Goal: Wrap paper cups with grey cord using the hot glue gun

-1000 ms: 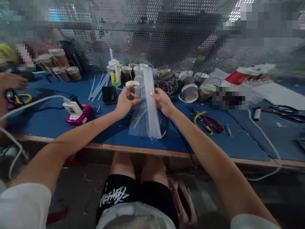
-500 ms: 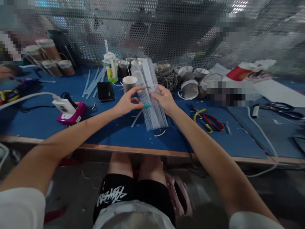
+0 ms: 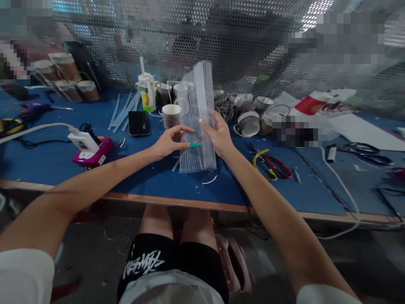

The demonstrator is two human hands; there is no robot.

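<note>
**A:** What does your right hand (image 3: 218, 137) have?

**B:** It holds a bunch of clear tubes (image 3: 199, 114). My fingers wrap round the right side of the bunch, about the middle. The grip is tight.

**A:** How do the tubes stand?

**B:** Almost straight up. The top pokes up in front of the mesh wall (image 3: 253, 46). The low end is down by the blue table (image 3: 47, 164). I cannot tell if it touches.

**A:** And your left hand (image 3: 169, 143)?

**B:** It is at the left side of the bunch, low down. The thumb points into the tubes and one finger lifts above it. The other fingers curl in. I cannot tell if it grips a tube or only touches.

**A:** What is close by?

**B:** A paper cup (image 3: 171, 115) stands just behind my left hand. A black phone (image 3: 139, 123) lies flat to the left of the cup. Behind the phone stands a juice box (image 3: 146, 95) with a straw. More clear tubes lie flat near it.

**A:** Anything on the right?

**B:** Red and yellow pliers (image 3: 272, 165) lie near my right arm. Some more cups (image 3: 249, 123) sit behind them, and one is tipped on its side.

**A:** And far left?

**B:** A pink box (image 3: 95, 154) with a white plug (image 3: 82, 140) on top. A white cord runs from it off the left edge.
</note>
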